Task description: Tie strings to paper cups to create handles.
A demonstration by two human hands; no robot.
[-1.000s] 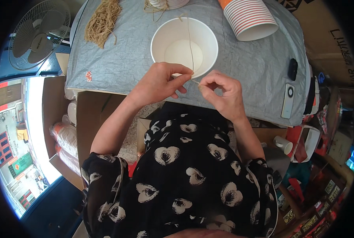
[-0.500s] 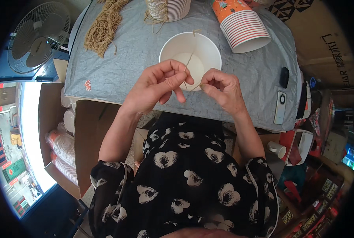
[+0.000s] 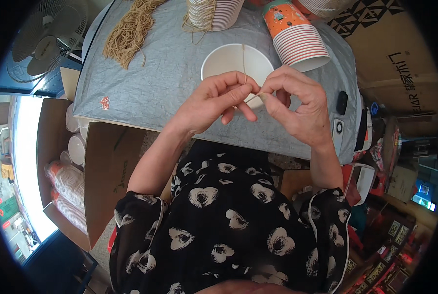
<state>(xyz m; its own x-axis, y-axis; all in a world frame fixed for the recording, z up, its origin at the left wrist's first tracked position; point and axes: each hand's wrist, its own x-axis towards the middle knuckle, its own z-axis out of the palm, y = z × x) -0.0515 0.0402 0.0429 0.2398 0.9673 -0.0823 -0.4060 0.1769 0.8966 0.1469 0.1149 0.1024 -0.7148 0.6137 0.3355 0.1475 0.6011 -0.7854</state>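
A white paper bucket [image 3: 216,60] stands on the grey-covered table in front of me, with its open mouth toward me. From its far rim a strand of brown twine [image 3: 244,61] runs across the opening to my hands. My left hand [image 3: 218,102] pinches the twine between thumb and forefinger, the other fingers loosely bent. Close beside it, my right hand [image 3: 300,105] grips the twine's end between thumb and fingertips. The fingertips of both hands nearly meet over the bucket's near rim and hide part of it.
On the table [image 3: 165,81] lie a bundle of brown twine [image 3: 127,39], a white bucket stack with twine [image 3: 226,14], an orange-patterned bucket stack [image 3: 302,47], a black object [image 3: 342,102] and a pale remote [image 3: 337,132]. A cardboard box [image 3: 106,171] stands at left, a fan [image 3: 45,49] behind it.
My right hand has risen and turned, bringing its fingertips against my left hand's. The strand across the bucket is now straighter. The whole view has shifted slightly.
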